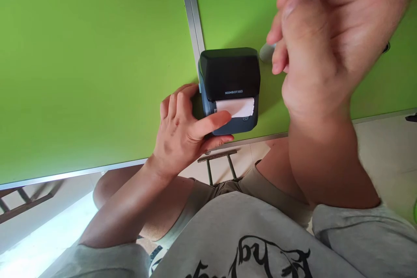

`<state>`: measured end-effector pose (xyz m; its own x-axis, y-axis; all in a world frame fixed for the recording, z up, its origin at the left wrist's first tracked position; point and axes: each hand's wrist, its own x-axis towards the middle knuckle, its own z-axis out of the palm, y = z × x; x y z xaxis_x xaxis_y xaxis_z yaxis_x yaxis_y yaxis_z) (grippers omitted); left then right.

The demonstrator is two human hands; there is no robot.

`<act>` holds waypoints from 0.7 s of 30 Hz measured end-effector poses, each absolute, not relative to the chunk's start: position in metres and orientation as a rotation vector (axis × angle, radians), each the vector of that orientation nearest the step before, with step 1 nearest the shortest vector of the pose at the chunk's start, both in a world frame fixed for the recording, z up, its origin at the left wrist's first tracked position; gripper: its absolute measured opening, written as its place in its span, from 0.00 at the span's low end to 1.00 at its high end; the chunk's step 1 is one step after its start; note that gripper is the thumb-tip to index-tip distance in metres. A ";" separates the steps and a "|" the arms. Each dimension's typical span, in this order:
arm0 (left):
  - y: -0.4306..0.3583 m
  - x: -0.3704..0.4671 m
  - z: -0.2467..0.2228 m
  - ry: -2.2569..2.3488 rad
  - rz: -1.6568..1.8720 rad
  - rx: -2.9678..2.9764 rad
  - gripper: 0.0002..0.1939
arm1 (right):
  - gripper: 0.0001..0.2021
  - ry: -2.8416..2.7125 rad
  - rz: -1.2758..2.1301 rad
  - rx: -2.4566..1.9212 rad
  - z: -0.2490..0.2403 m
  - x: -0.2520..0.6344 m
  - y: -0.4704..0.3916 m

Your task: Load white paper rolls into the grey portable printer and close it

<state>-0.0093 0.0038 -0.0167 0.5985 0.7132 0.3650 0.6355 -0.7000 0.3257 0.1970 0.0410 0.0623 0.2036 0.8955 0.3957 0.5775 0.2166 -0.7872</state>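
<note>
A dark label printer (230, 71) stands on the green table, with a white paper label (239, 107) sticking out of its front slot. My left hand (184, 128) is wrapped round the printer's left and front side, its index finger lying on the label and its thumb under the front edge. Raised at the upper right, nearer the camera, my right hand (312, 30) has curled fingers pressed toward the thumb. Whatever it may hold is hidden. A small greyish rounded thing (267, 52) shows just beside its fingertips, right of the printer.
The green table (81, 61) has a metal strip (191, 8) running across it and a metal front edge. A dark object is partly hidden behind my right wrist. Below the edge are my legs, a stool rung (217, 155) and the tiled floor.
</note>
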 end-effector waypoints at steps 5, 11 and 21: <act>0.003 -0.008 -0.015 1.157 0.692 2.659 0.28 | 0.22 -1.740 0.622 -1.569 0.069 0.210 0.040; 0.001 -0.008 -0.016 1.178 0.686 2.619 0.27 | 0.28 -1.928 0.880 -1.872 0.070 0.227 0.046; 0.006 -0.003 -0.013 1.241 0.669 2.643 0.45 | 0.32 -1.818 1.274 -1.973 0.071 0.232 0.050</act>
<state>-0.0034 0.0060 -0.0130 0.5594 0.7598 0.3314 0.6947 -0.6478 0.3127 0.2324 0.0498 0.0713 -0.1093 0.8806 -0.4611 0.7341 -0.2412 -0.6348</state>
